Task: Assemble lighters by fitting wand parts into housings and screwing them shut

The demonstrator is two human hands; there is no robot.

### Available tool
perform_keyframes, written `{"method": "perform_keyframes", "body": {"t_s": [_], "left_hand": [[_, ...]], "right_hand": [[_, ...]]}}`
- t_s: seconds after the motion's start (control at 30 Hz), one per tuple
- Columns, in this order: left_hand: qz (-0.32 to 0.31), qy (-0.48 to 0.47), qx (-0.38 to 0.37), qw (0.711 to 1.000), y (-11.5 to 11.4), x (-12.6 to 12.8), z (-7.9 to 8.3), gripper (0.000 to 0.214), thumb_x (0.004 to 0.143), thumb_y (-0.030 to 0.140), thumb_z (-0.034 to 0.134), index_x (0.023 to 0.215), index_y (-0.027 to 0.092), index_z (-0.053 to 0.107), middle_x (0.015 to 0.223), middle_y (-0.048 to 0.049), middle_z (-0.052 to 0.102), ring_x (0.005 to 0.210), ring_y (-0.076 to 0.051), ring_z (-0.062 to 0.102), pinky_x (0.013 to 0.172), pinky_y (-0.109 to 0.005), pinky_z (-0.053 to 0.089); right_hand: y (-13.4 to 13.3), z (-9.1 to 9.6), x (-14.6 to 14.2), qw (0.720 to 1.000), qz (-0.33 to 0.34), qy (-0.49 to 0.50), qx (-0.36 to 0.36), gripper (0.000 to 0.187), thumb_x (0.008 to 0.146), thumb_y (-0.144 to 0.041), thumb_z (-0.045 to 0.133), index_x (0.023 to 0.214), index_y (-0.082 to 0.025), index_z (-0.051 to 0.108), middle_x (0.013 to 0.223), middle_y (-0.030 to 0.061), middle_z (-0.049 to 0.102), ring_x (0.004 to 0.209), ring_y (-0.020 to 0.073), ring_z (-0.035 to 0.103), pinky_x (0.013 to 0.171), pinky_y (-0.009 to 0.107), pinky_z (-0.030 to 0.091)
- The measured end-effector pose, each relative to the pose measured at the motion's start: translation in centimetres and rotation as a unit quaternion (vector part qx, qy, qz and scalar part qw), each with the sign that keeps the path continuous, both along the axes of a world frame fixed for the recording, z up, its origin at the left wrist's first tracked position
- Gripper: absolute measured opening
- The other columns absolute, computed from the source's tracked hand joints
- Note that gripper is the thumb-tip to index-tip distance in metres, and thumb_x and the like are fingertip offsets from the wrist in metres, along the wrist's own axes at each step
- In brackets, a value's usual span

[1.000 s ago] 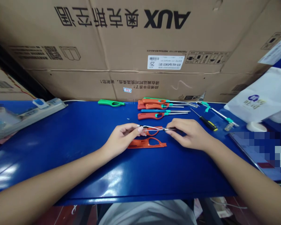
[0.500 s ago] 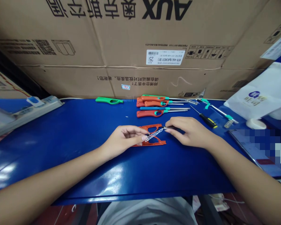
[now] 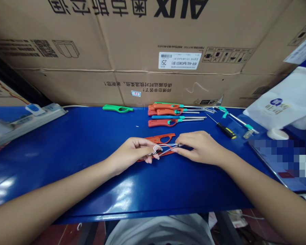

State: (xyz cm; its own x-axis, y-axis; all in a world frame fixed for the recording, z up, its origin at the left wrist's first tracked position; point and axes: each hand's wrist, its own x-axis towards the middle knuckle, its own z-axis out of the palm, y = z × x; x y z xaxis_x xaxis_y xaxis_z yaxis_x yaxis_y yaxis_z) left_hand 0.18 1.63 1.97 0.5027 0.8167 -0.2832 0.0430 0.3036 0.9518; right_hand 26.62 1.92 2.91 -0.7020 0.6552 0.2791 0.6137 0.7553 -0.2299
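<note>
My left hand (image 3: 132, 153) is closed in a pinch on the thin white wires (image 3: 165, 145), which bend into a small loop at its fingertips; a small dark part is partly visible there. My right hand (image 3: 202, 148) pinches the end of a slim grey metal rod (image 3: 168, 149), where the wires also run in. The rod slants down toward the left fingertips. Beneath both hands two orange lighter shell halves lie on the table; the upper half (image 3: 156, 139) shows more plainly, while the left fingers partly cover the lower one.
Several gas lighters (image 3: 163, 123) are grouped behind the hands, with a green lighter body (image 3: 117, 108) to their left. A screwdriver (image 3: 226, 131), a loose metal lighter tube (image 3: 236, 119) and a tablet-like device (image 3: 272, 160) lie right. A power strip (image 3: 51, 112) sits left; a large carton (image 3: 132, 44) stands behind.
The wires have shifted from lying stretched along the rod to a curved loop at my left fingertips. My right hand has moved slightly left and down. The shell halves appear a little further left.
</note>
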Motion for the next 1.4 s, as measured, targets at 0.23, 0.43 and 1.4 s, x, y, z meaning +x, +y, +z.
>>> {"method": "perform_keyframes", "body": {"t_s": [0.23,0.43,1.4], "left_hand": [[0.008,-0.016,-0.055,0.998,-0.3,0.2,0.6,0.017,0.077,0.029,0.083,0.081,0.012,0.079,0.072,-0.0046,0.075,0.052,-0.004,0.056,0.049,-0.013,0.043],[0.027,-0.018,-0.03,0.999,-0.1,-0.1,0.6,0.025,0.071,0.028,0.088,0.092,0.016,0.081,0.077,-0.0047,0.077,0.06,-0.007,0.063,0.054,-0.016,0.05],[-0.046,0.206,0.638,0.741,1.2,-1.1,-2.7,0.02,0.097,0.014,0.061,0.115,0.016,0.07,0.107,-0.0079,0.077,0.095,-0.018,0.07,0.086,-0.032,0.057]], "right_hand": [[-0.1,-0.6,0.0,0.997,0.002,-0.032,0.075,0.043,0.102,-0.044,0.051,0.068,-0.018,0.053,0.062,-0.0015,0.059,0.056,0.0107,0.05,0.056,0.029,0.025],[-0.1,-0.4,0.2,0.998,-0.008,-0.034,0.057,0.043,0.103,-0.041,0.047,0.068,-0.018,0.055,0.062,-0.0013,0.057,0.056,0.0107,0.047,0.056,0.029,0.025],[1.1,-1.4,0.3,0.995,-0.02,-0.032,-0.094,0.025,0.102,-0.042,0.049,0.091,-0.022,0.059,0.078,-0.0009,0.066,0.063,0.0127,0.055,0.06,0.026,0.031]]}}
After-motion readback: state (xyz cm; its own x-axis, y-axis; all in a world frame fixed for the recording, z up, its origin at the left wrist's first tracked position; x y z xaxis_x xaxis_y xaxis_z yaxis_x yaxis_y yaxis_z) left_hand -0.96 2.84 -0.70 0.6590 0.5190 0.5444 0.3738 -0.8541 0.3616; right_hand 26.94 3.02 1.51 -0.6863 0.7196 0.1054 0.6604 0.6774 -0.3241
